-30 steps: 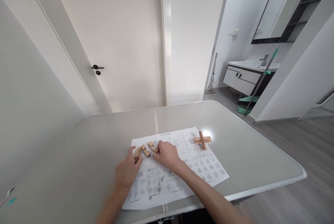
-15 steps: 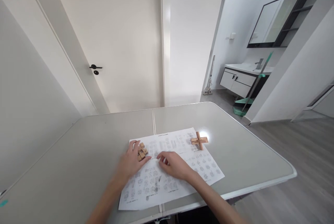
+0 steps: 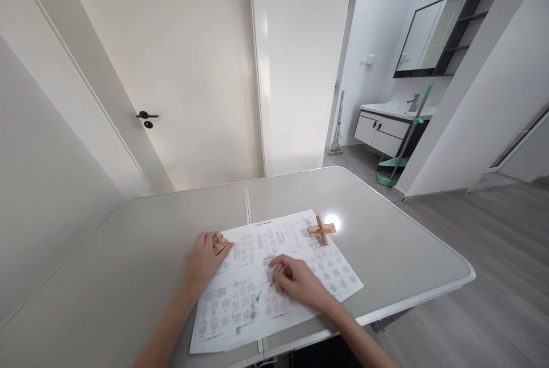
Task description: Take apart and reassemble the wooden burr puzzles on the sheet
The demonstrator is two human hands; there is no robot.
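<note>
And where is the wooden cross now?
In the head view, the wooden cross lies right of centre, across the right edge of the printed sheet, beyond the right hand.

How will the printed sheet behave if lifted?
Probably floppy: the printed sheet looks thin. The wooden cross overlapping its right edge could shift or tip. The left hand, around wooden blocks at its upper-left corner, may pin it there.

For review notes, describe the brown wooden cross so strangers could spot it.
On the grey table lies a white printed paper sheet. The cross straddles its right edge near the far corner. Four arms set it apart from the small tan wooden blocks at the left hand.
</note>
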